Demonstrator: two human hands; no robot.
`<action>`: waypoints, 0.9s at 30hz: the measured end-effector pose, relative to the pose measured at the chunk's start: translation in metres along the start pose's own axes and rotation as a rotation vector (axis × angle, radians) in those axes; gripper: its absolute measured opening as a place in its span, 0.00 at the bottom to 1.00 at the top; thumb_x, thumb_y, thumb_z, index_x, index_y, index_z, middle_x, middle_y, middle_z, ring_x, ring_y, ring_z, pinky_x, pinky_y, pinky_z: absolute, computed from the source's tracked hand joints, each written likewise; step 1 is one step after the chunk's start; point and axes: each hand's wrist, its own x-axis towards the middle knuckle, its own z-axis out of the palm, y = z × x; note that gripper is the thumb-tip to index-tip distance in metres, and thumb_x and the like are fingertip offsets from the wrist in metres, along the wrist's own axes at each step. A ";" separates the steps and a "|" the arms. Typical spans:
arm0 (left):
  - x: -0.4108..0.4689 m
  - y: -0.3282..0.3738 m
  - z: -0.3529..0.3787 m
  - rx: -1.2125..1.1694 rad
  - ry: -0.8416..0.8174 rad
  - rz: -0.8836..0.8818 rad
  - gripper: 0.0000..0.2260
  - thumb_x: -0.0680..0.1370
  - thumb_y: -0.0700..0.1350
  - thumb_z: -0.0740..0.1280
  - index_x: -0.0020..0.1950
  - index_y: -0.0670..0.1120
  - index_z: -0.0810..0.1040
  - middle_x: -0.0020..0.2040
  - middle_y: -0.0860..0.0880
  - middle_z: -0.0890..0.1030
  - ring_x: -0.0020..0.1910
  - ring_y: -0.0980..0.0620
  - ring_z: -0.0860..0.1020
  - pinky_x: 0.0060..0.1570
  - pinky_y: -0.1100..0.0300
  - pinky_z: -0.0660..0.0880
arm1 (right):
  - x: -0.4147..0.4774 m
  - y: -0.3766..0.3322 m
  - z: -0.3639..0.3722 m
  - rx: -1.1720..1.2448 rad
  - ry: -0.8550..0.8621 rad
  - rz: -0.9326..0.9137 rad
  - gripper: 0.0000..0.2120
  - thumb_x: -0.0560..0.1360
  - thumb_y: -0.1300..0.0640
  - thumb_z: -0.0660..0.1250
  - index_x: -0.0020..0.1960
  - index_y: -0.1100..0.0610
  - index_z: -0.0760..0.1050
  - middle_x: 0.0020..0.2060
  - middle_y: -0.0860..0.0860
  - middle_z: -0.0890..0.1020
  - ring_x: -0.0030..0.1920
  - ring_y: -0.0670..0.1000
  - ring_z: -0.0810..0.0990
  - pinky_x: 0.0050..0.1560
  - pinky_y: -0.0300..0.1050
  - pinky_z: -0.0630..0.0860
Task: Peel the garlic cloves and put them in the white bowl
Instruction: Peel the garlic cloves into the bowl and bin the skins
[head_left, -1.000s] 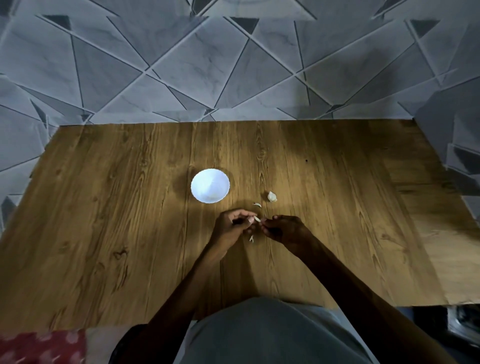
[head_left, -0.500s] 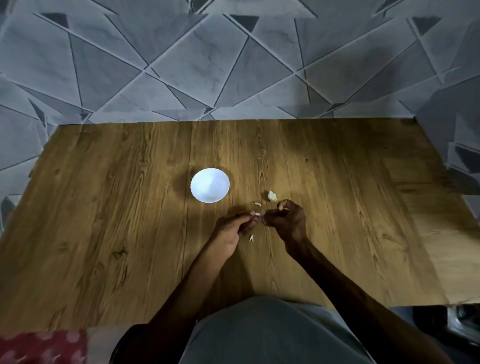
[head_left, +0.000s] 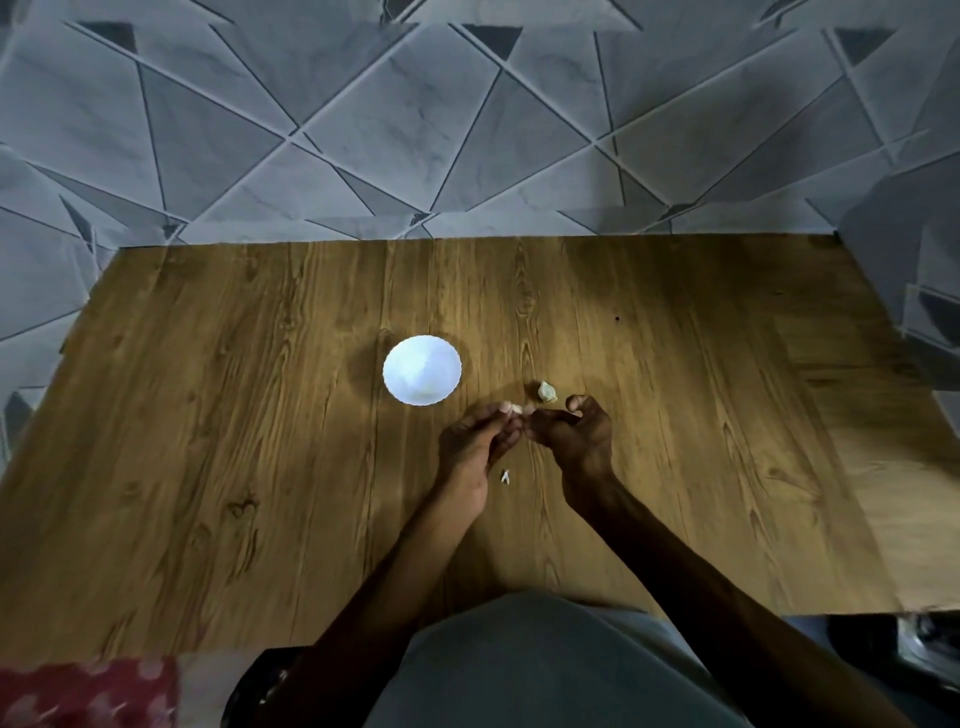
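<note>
A small white bowl (head_left: 422, 369) with a scalloped rim stands on the wooden table (head_left: 208, 441). Just right of and below it, my left hand (head_left: 475, 441) pinches a pale garlic clove (head_left: 515, 409) at its fingertips. My right hand (head_left: 574, 431) meets the clove from the right, thumb and finger pinched at its end, the other fingers curled. A second garlic piece (head_left: 546, 391) lies on the table just beyond my right hand. A scrap of peel (head_left: 505, 476) lies between my wrists.
The table's far edge meets a grey wall with a triangle pattern (head_left: 467, 130). My grey-clothed lap (head_left: 545, 670) fills the near edge. A red patterned cloth (head_left: 83, 691) shows at the bottom left.
Both hands have moved away from me up the table, toward the bowl and the loose garlic piece. A small peel scrap that lay near the loose garlic piece is now covered by them.
</note>
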 end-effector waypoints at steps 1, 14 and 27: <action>0.000 0.000 0.002 0.037 0.002 0.040 0.06 0.76 0.36 0.70 0.52 0.37 0.82 0.43 0.43 0.86 0.40 0.52 0.84 0.46 0.60 0.82 | -0.001 -0.001 0.001 0.069 0.003 0.049 0.19 0.73 0.71 0.71 0.49 0.55 0.64 0.46 0.65 0.84 0.39 0.56 0.83 0.42 0.47 0.80; 0.012 0.004 -0.004 0.880 -0.155 0.444 0.03 0.78 0.41 0.69 0.49 0.42 0.81 0.39 0.48 0.84 0.38 0.52 0.83 0.40 0.58 0.80 | 0.010 -0.006 0.005 0.261 0.145 0.312 0.17 0.72 0.72 0.71 0.58 0.64 0.72 0.45 0.63 0.83 0.36 0.51 0.85 0.36 0.40 0.80; 0.012 0.021 -0.011 0.578 -0.170 0.121 0.09 0.78 0.44 0.69 0.53 0.40 0.83 0.45 0.45 0.86 0.45 0.49 0.85 0.42 0.63 0.80 | 0.009 0.010 -0.008 -0.544 0.055 -0.445 0.14 0.72 0.63 0.75 0.46 0.57 0.69 0.35 0.52 0.84 0.36 0.45 0.84 0.34 0.38 0.78</action>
